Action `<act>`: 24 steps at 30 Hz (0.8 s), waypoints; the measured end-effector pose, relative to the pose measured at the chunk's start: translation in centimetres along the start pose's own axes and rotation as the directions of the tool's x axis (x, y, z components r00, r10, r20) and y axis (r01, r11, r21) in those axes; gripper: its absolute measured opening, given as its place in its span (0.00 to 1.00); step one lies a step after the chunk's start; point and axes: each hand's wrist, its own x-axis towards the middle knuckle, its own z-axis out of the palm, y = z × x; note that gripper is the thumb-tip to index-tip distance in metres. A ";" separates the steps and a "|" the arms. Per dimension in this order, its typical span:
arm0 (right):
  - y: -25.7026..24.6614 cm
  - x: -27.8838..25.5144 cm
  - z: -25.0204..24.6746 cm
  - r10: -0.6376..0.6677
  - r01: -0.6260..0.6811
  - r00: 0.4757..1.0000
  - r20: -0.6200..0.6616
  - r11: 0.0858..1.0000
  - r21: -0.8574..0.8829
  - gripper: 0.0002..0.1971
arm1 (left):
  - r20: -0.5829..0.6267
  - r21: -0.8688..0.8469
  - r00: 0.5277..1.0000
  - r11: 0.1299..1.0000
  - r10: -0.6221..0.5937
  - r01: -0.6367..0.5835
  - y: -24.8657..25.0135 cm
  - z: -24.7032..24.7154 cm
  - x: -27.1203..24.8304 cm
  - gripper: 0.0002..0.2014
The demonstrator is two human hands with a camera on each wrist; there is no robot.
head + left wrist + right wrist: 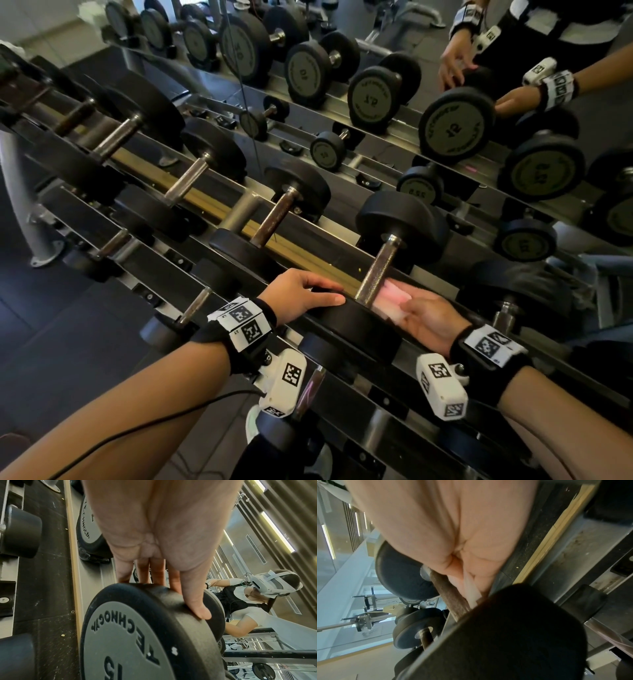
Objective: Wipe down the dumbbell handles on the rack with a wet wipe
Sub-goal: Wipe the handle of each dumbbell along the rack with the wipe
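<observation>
The dumbbell (380, 260) now in work lies on the top tier of the rack (301, 250), near the lower middle of the head view. Its far weight points to about 1 o'clock and its near weight (356, 329) to about 7 o'clock.

I judge this dumbbell to be heavy and completely stiff; the near weight is marked 15. It will not roll easily in its cradle, so one steadying hand is probably enough. The handle (376, 270) is brown, rough metal, and I think it gives good friction to a cloth. The wet wipe (390, 298) is the opposite: light, soft, damp, easy to bunch or tear. It is best kept flat under the fingers and wrapped around the bar, not held by a corner.

The left hand (301, 294) rests on the rim of the near weight, at 9 o'clock from the handle. Its fingers are nearly straight and lie over the edge; they do not clasp it.

The right hand (424, 315) is at 3 o'clock from the handle and holds the pale wipe against the lower part of the bar. In the right wrist view the wipe (472, 593) is pinched between the fingers, just beside the handle (448, 595).
</observation>
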 end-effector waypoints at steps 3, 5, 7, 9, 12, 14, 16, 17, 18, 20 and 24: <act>-1.0 0.2 -0.2 0.028 -0.027 0.999 -0.042 0.999 0.024 0.30 | 0.000 -0.003 1.000 1.000 0.003 -0.003 -0.2 0.0 0.1 0.13; -1.6 1.0 0.9 0.003 0.003 0.995 -0.095 0.998 0.060 0.33 | 0.003 -0.009 1.000 1.000 0.002 -0.002 -0.2 0.0 0.1 0.12; -2.0 1.8 2.6 -0.026 0.042 0.992 -0.124 0.991 0.125 0.36 | 0.001 -0.014 1.000 1.000 0.006 -0.006 -0.2 0.0 0.1 0.11; -1.9 2.3 3.8 -0.063 0.084 0.990 -0.124 0.981 0.173 0.39 | -0.002 -0.017 1.000 1.000 0.012 -0.012 -0.3 0.0 0.2 0.11; -0.8 1.5 3.8 -0.086 0.097 0.989 -0.119 0.991 0.090 0.39 | 0.001 -0.025 1.000 1.000 0.014 -0.014 -0.3 0.0 0.1 0.11; 0.0 0.7 2.9 -0.088 0.092 0.991 -0.103 0.995 0.041 0.36 | 0.003 -0.038 1.000 0.999 0.010 -0.010 -0.4 0.0 0.1 0.13; 0.5 -0.1 1.8 -0.067 0.070 0.992 -0.107 0.997 0.027 0.33 | 0.003 -0.049 1.000 0.999 0.007 -0.007 -0.4 0.0 0.1 0.13; 0.5 -0.4 1.3 -0.059 0.063 0.994 -0.093 0.997 0.041 0.32 | 0.003 -0.051 1.000 0.999 0.009 -0.008 -0.5 0.0 0.1 0.13; 0.4 -0.7 0.9 -0.056 0.061 0.996 -0.068 0.996 0.064 0.32 | 0.004 -0.052 1.000 0.999 0.010 -0.010 -0.5 0.0 0.1 0.13; -0.3 -0.9 0.6 -0.068 0.074 0.996 -0.058 0.990 0.119 0.33 | 0.007 -0.053 1.000 0.999 0.008 -0.008 -0.4 -0.1 0.1 0.13; -1.7 0.2 1.5 -0.131 0.164 0.976 -0.174 0.967 0.196 0.36 | 0.008 -0.037 1.000 0.999 0.007 -0.007 -0.4 0.0 0.1 0.12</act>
